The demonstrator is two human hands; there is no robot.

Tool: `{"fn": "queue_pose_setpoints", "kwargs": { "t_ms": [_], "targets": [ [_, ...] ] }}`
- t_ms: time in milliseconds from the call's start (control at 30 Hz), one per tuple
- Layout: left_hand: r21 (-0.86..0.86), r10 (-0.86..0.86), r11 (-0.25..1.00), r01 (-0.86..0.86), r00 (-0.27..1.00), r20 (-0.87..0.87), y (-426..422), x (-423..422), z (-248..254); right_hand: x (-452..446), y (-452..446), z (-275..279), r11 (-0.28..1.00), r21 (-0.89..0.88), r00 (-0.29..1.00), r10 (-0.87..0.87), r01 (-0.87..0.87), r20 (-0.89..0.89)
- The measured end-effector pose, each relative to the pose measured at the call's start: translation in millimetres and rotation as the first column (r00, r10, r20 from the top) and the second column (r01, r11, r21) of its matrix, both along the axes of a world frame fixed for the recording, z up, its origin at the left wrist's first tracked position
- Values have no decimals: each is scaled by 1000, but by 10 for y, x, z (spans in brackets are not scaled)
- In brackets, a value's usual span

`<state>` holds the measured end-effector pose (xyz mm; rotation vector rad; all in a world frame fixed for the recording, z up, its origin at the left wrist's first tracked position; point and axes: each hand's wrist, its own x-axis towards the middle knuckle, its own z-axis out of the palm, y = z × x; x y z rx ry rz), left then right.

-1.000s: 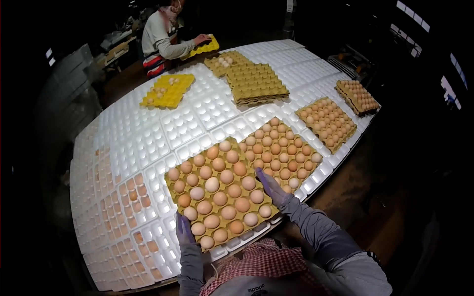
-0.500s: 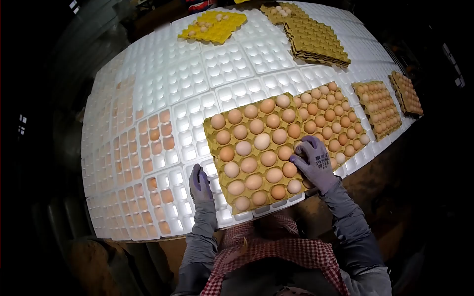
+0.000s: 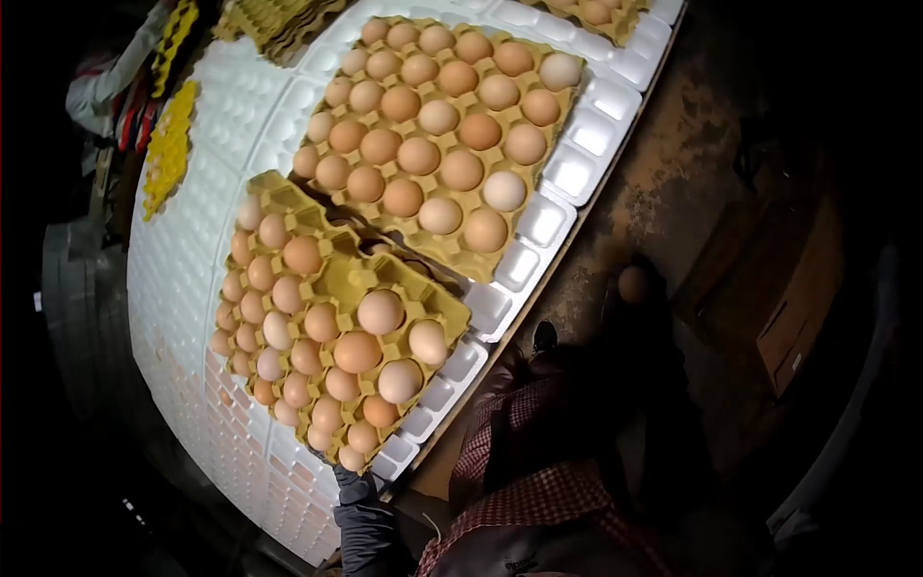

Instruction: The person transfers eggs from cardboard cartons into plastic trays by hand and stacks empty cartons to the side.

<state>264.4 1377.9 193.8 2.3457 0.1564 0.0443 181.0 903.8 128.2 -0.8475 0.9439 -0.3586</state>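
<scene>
A yellow-brown egg tray [image 3: 442, 298] full of brown eggs, with several bare cups along its right side, lies over other eggs that show in the gap. My left hand [image 3: 354, 484], in a dark glove, is at the tray's near lower corner; its fingers are hidden behind the tray. My right hand [image 3: 642, 273] is low in the dark, away from the table, closed around a single egg [image 3: 633, 284]; its outline is dim. Close by on the right lies another full egg tray [image 3: 492, 262].
White moulded panels [image 3: 553, 219] cover the lit table. Yellow plastic trays [image 3: 169, 144] and stacked fibre trays [image 3: 279, 24] stand at the far side, where another person's sleeve [image 3: 108, 96] shows. A cardboard box [image 3: 803, 317] is on the floor at right.
The view has swung to the right. My right hand has left the tray and moved out over the floor with an egg. My left hand has come to the tray's corner.
</scene>
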Motion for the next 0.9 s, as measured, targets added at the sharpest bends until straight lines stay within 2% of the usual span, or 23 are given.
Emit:
{"fn": "queue_pose_setpoints", "kwargs": {
  "t_ms": [67,167,233,433,633,733,900],
  "targets": [
    [-4,50,999,-50,996,-70,-7,76,-166,42,71,-377,973,-69,941,193,-220,-277],
    [41,111,994,-106,982,-151,18,174,-379,-250,232,-1559,925,354,987,156,-137,-25],
    [76,134,990,-122,972,-195,54,268,-512,-201,445,-1972,912,378,986,165,-158,15],
    [188,161,976,-110,946,-281,111,567,-905,48,1296,-3386,904,358,953,286,-233,-100],
    [250,190,962,-113,932,-310,223,750,-1122,677,2101,-4562,871,212,821,490,-444,-292],
    [263,207,956,-128,931,-301,252,758,-1158,1004,2336,-4906,810,153,720,576,-566,-388],
    [249,235,955,-163,928,-291,331,723,-1173,1207,2406,-5025,628,138,487,707,-766,-512]
  ]
}}
